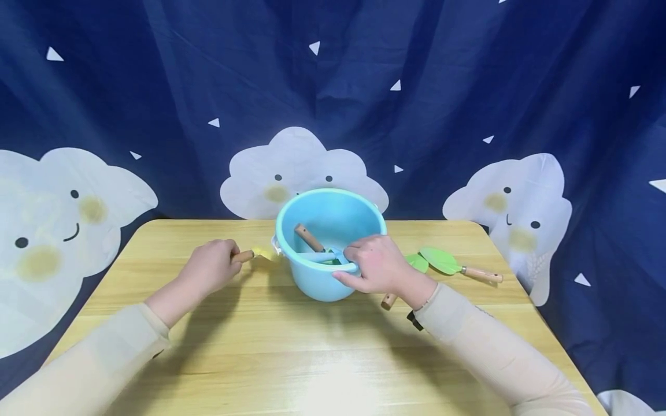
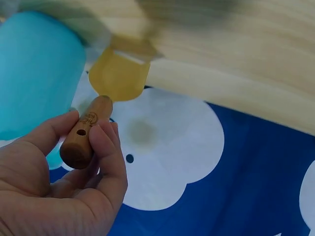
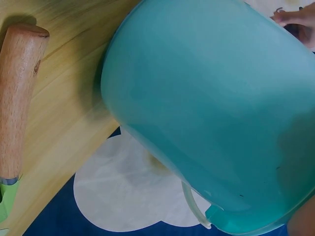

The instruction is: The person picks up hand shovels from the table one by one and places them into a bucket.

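Observation:
My left hand [image 1: 208, 268] pinches a small toy shovel by its wooden handle [image 2: 88, 135], thumb on one side and fingers on the other. The shovel's yellow blade [image 2: 118, 78] points away from the hand, to the left of a light blue bucket [image 1: 322, 284]. With my right hand [image 1: 378, 267] I grip the bucket's near right rim, fingers over the inside and thumb outside. Inside the bucket lie a tool with a wooden handle [image 1: 309, 238] and a blue piece [image 1: 340, 256] by the right fingers, which partly hide it.
Right of the bucket, a green-bladed toy shovel [image 1: 442, 261] lies on the wooden table [image 1: 291, 358]. A second green blade [image 1: 418, 263] overlaps it, its wooden handle [image 3: 19, 98] partly behind my right wrist. A dark blue cloud-print curtain [image 1: 333, 98] hangs behind the table.

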